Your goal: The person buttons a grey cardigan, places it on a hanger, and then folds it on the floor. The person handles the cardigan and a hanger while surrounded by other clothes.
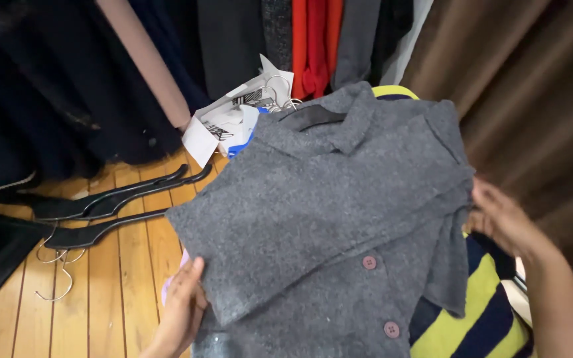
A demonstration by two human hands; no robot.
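The grey coat [339, 212] is laid long-axis 12-to-6, collar at 12, pinched by the left hand [184, 308] at 7 and right hand [502, 219] at 3.

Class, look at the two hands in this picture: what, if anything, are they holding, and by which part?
Both hold the grey buttoned coat. The left hand grips the lower edge of its folded-over sleeve; the right hand holds the folded fabric at its right side edge.

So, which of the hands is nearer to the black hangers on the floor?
Left. The left hand holds the grey coat's lower edge, just right of the black hangers; the right hand is at the coat's far side.
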